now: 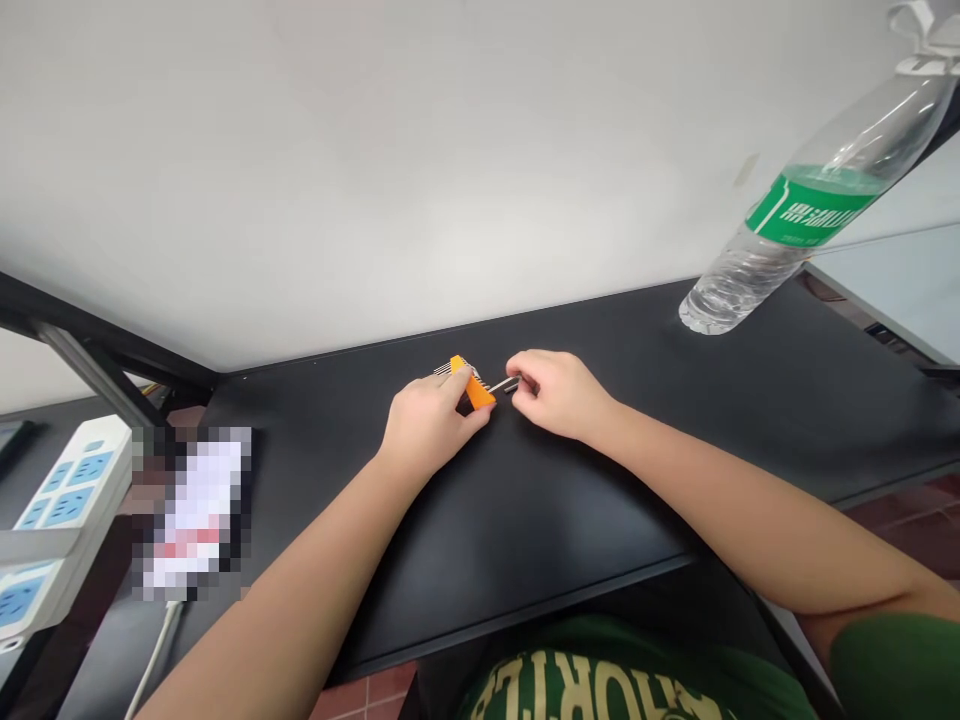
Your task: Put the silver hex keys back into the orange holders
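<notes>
My left hand (431, 415) is closed around an orange hex key holder (481, 393), thumb below and fingers on top. Several thin metal keys stick out of the holder's far left side. Just to the right, my right hand (559, 390) pinches a thin metal hex key (501, 385) whose visible end reaches toward the orange holder. Whether that key is in a slot of the holder or only beside it, I cannot tell. My right fingers hide the rest of the key. Both hands are over the middle of the black table (480, 520).
A large water bottle (814, 205) with a green label stands at the back right by the white wall (420, 180). At the left are a blurred-out phone-like device (199, 510) with a white cable (156, 655) and a white power strip (90, 500).
</notes>
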Action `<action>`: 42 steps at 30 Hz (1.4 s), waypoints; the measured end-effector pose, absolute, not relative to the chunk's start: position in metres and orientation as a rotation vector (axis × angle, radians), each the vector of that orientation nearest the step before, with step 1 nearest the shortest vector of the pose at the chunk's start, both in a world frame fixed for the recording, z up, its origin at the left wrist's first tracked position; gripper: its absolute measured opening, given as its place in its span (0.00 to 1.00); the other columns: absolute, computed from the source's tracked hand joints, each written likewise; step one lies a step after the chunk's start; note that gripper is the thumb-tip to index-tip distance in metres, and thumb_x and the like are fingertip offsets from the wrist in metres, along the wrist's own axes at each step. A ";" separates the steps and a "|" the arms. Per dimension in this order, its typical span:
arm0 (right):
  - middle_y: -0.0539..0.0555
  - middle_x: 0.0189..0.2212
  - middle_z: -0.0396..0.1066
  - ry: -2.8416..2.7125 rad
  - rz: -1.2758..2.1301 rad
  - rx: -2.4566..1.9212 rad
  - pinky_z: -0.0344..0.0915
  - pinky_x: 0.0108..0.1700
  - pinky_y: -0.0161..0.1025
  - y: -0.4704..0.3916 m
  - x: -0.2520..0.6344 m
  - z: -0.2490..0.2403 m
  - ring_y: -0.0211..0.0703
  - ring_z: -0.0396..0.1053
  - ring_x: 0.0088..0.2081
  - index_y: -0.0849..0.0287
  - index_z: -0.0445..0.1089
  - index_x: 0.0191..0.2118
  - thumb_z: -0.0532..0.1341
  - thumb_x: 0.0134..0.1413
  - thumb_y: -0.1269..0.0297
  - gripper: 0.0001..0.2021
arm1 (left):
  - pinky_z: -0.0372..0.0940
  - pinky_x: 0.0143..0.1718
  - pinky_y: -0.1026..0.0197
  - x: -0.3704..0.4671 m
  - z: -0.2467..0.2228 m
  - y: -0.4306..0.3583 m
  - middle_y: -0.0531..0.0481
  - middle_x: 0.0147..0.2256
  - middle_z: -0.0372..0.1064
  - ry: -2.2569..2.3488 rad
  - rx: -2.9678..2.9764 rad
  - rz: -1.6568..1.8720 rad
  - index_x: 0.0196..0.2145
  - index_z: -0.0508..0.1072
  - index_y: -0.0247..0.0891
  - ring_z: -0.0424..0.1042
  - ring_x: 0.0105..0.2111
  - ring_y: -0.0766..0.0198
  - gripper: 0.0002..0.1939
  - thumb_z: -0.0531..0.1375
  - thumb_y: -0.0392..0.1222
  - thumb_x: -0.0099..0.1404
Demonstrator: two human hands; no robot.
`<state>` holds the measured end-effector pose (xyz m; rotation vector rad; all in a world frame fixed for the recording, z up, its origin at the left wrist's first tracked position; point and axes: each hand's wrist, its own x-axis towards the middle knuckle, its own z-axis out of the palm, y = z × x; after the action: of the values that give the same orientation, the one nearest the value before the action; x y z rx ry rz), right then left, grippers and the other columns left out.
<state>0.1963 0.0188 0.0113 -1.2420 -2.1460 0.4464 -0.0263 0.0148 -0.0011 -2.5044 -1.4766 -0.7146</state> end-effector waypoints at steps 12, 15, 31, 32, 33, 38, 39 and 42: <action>0.52 0.33 0.73 -2.312 0.467 -1.592 0.59 0.38 0.38 0.060 0.245 0.007 0.43 0.68 0.36 0.56 0.72 0.33 0.58 0.56 0.71 0.06 | 0.61 0.29 0.59 -0.026 -0.001 0.015 0.52 0.27 0.73 -1.601 -2.504 -0.638 0.40 0.76 0.42 0.72 0.27 0.59 0.11 0.63 0.49 0.63; 0.53 0.39 0.72 -2.406 0.489 -1.538 0.60 0.37 0.38 0.051 0.238 0.010 0.42 0.68 0.36 0.56 0.72 0.38 0.60 0.58 0.67 0.04 | 0.62 0.30 0.59 -0.026 -0.001 0.015 0.51 0.29 0.74 -1.653 -2.522 -0.596 0.43 0.77 0.42 0.73 0.29 0.59 0.14 0.63 0.51 0.64; 0.55 0.45 0.70 -2.414 0.509 -1.160 0.61 0.39 0.39 0.018 0.204 0.019 0.40 0.66 0.34 0.58 0.68 0.45 0.58 0.61 0.72 0.07 | 0.63 0.32 0.60 -0.024 -0.002 0.013 0.53 0.29 0.75 -1.552 -2.632 -0.764 0.39 0.75 0.42 0.73 0.29 0.61 0.11 0.65 0.49 0.62; 0.55 0.44 0.71 -2.387 0.560 -1.093 0.61 0.39 0.38 0.018 0.202 0.017 0.40 0.66 0.34 0.57 0.67 0.44 0.57 0.62 0.73 0.07 | 0.63 0.32 0.60 -0.023 -0.001 0.013 0.53 0.29 0.74 -1.542 -2.642 -0.761 0.38 0.75 0.42 0.73 0.29 0.62 0.10 0.65 0.48 0.62; 0.54 0.42 0.71 -2.361 0.599 -1.044 0.61 0.38 0.37 0.018 0.200 0.014 0.40 0.66 0.35 0.57 0.67 0.43 0.56 0.62 0.73 0.07 | 0.63 0.32 0.60 -0.023 0.000 0.012 0.53 0.28 0.74 -1.537 -2.647 -0.757 0.38 0.75 0.42 0.73 0.29 0.61 0.09 0.65 0.48 0.62; 0.48 0.33 0.69 -2.226 0.706 -0.981 0.60 0.35 0.35 0.019 0.195 0.004 0.38 0.64 0.32 0.56 0.65 0.38 0.57 0.58 0.74 0.06 | 0.64 0.33 0.60 -0.022 0.000 0.011 0.54 0.28 0.74 -1.503 -2.663 -0.781 0.39 0.75 0.42 0.73 0.29 0.62 0.09 0.64 0.47 0.63; 0.48 0.32 0.69 -2.194 0.723 -0.991 0.60 0.35 0.35 0.019 0.195 0.004 0.37 0.64 0.31 0.56 0.65 0.38 0.58 0.57 0.75 0.06 | 0.64 0.33 0.61 -0.022 0.000 0.011 0.54 0.28 0.74 -1.499 -2.661 -0.791 0.40 0.75 0.42 0.73 0.29 0.62 0.09 0.64 0.47 0.63; 0.47 0.31 0.70 -2.138 0.738 -1.018 0.59 0.35 0.35 0.018 0.193 0.005 0.37 0.65 0.30 0.55 0.66 0.38 0.59 0.58 0.73 0.05 | 0.63 0.32 0.61 -0.022 -0.002 0.012 0.54 0.28 0.74 -1.502 -2.653 -0.815 0.39 0.75 0.42 0.73 0.29 0.62 0.09 0.63 0.46 0.63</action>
<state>0.1931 0.0182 0.0053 -1.0179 -2.1376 0.7377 -0.0220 0.0116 -0.0023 -2.6531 -1.5015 -0.8148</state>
